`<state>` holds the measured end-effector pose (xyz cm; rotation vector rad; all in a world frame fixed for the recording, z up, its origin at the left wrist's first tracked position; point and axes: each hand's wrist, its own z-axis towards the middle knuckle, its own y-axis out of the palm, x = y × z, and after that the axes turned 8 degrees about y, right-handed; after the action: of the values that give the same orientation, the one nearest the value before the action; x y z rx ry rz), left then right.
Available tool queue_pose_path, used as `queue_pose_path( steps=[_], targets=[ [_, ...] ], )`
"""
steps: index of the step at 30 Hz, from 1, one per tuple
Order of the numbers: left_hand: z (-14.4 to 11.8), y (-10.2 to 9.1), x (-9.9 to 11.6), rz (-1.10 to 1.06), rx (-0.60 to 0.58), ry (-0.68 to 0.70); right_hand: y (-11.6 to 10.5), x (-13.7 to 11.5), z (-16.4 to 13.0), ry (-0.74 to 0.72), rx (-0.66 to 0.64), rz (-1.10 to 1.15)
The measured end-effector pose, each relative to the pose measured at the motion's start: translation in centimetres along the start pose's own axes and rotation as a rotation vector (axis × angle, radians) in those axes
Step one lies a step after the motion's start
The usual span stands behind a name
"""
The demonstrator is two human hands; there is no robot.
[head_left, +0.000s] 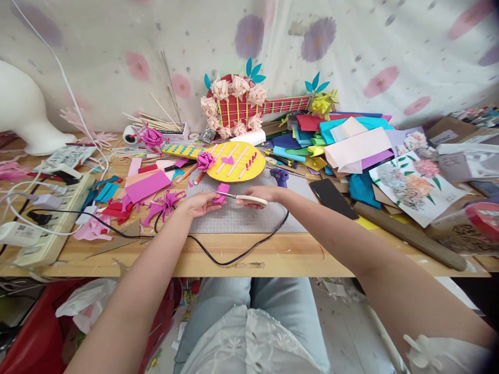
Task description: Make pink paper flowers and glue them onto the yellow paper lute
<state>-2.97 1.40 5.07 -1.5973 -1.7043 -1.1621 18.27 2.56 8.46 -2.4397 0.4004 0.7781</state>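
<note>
My left hand (pixel 200 203) pinches a small pink foam piece (pixel 222 192) between fingers and thumb, just above the grey cutting mat (pixel 249 218) at the front of the wooden table (pixel 296 254). My right hand (pixel 259 195) is closed around the cream handles of the scissors (pixel 245 198), whose blades point left and meet the pink piece. Beyond the mat lies a yellow foam guitar (pixel 228 161) with a pink bow on it. Behind it, a small white box (pixel 177 132) holds a bundle of thin wooden sticks (pixel 163 122) that fan out leftward. A blue glue gun (pixel 280 176) lies near my right hand, a black phone (pixel 333 197) just right of the mat, and stacked foam sheets (pixel 343 140) pile up behind.
</note>
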Motion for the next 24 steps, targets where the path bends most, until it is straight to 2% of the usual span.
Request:
queue_pose_path(
  steps=[5,14,20,24],
  targets=[
    [0.5,0.2,-0.1,0.026,0.017,-0.064,-0.1,0.7,1.0,0.032,-0.080,0.018],
    [0.9,0.5,0.5,0.021,0.067,-0.179,-0.3,1.3,1.9,0.013,-0.102,-0.011],
    [1.0,0.2,0.3,0.019,0.058,-0.168,-0.5,2.0,2.4,-0.033,-0.028,-0.094],
    [0.5,0.4,0.0,0.054,0.022,-0.108,-0.5,1.6,1.6,-0.006,-0.058,-0.054]
  ],
)
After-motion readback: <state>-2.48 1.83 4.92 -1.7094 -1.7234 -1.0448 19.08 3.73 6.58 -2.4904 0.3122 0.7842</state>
